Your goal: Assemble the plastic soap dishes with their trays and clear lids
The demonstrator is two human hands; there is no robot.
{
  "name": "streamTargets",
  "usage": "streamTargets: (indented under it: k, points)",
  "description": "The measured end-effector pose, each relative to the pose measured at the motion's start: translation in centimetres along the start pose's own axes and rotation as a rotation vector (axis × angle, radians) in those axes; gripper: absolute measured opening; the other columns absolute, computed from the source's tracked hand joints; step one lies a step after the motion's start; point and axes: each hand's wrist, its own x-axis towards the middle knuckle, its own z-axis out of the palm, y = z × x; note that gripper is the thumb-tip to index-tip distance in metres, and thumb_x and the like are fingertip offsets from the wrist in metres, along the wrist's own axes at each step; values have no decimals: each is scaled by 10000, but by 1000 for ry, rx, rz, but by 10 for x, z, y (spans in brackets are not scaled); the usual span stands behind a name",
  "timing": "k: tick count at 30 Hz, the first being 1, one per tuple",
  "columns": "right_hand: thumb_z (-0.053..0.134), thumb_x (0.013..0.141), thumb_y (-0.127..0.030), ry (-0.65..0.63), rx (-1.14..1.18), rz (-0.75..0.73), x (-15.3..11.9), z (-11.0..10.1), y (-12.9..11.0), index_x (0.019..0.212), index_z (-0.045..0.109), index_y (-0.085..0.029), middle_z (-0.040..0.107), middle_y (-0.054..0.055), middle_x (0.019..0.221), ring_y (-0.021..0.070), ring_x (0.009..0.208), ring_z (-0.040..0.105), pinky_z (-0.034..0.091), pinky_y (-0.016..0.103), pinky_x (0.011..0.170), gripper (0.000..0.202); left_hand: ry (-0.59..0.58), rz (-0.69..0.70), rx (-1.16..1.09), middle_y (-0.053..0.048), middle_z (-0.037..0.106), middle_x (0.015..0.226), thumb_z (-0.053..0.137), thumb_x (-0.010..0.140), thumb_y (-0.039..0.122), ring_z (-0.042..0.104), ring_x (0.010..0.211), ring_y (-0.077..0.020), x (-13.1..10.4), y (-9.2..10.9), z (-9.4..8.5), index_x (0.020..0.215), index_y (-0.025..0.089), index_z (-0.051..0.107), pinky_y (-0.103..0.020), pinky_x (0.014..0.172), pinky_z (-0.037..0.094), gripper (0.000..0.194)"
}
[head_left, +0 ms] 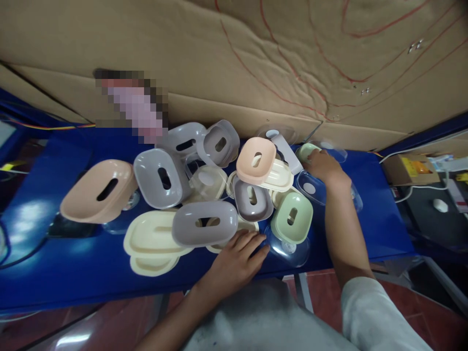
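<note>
My left hand (241, 258) lies near the table's front edge, fingers stretched out and holding nothing. It rests beside a long grey tissue-box cover (204, 223) and a cream plastic piece partly hidden behind it. My right hand (323, 168) reaches to the back right, its fingers bent over the rim of a small light-green plastic cover (309, 150). A second green cover (292, 217) with an oval slot sits between my hands, over a clear plastic lid (292, 251). Another clear lid (310, 187) lies just below my right hand.
On the blue table (380, 224) stand a large peach cover (98, 192), a grey cover (159, 178), a small peach cover (256, 160) and cream trays (157, 236), piled closely. A brown cardboard panel (204, 58) rises behind. A cardboard box (417, 169) stands at right.
</note>
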Motion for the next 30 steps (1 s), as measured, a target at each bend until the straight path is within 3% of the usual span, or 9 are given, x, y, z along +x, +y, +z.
streamTargets:
  k: [3,7,11,16,20,23,26,30]
  points:
    - [611,976,-409,11,-34,50,1,2,-6,1351,586,-79,656,332,1332,431,1188,686,543,513,923,500,-2,-3,-3,-92,713,1326,624,1009,176,617,1228,-260,0,0,-1,1220,180,693,-451,1094,486,222]
    - [526,1038,-399,5,62,9,-5,-14,2,1315,611,-113,736,269,1229,413,1134,717,545,522,947,407,-7,-2,-14,-89,718,1292,606,1017,179,624,1203,-253,2,0,-3,1174,181,693,-433,1078,490,179]
    - [526,1052,-421,121,274,-205,-19,-31,2,1416,557,-156,718,198,1342,357,1212,695,538,496,1029,451,-8,-5,-13,-81,718,1280,580,1029,187,619,1205,-255,3,-1,-3,1123,189,692,-426,1078,484,146]
    - [487,1090,-446,269,478,-590,-41,-47,-37,1489,554,-275,655,80,1492,303,1353,630,494,495,1152,439,-13,1,48,-87,694,1339,619,1032,248,609,1225,-257,2,2,-1,1251,214,680,-444,1101,463,230]
    - [468,1113,-389,390,434,-599,-54,-61,-51,1502,565,-314,597,35,1568,265,1481,529,397,475,1257,408,-54,100,122,-113,616,1487,639,1030,314,559,1340,-277,-3,6,-1,1386,257,631,-497,1200,372,361]
    - [477,1113,-380,422,378,-573,-55,-59,-36,1493,584,-275,641,71,1515,278,1442,572,426,514,1236,409,-90,157,156,-112,587,1534,619,1044,370,516,1415,-287,-4,8,0,1419,263,616,-510,1251,310,390]
    - [538,1086,-446,349,342,-582,-49,-45,-22,1485,603,-223,656,118,1497,325,1384,628,488,572,1183,461,-102,103,206,-113,583,1550,596,1057,426,515,1432,-304,-1,8,2,1455,267,600,-520,1264,282,429]
    - [544,1088,-461,299,397,-660,-45,-35,-33,1568,531,-298,601,54,1577,299,1488,543,461,565,1237,507,-105,6,229,-132,559,1590,545,1072,494,524,1437,-315,5,9,5,1555,248,531,-510,1243,298,542]
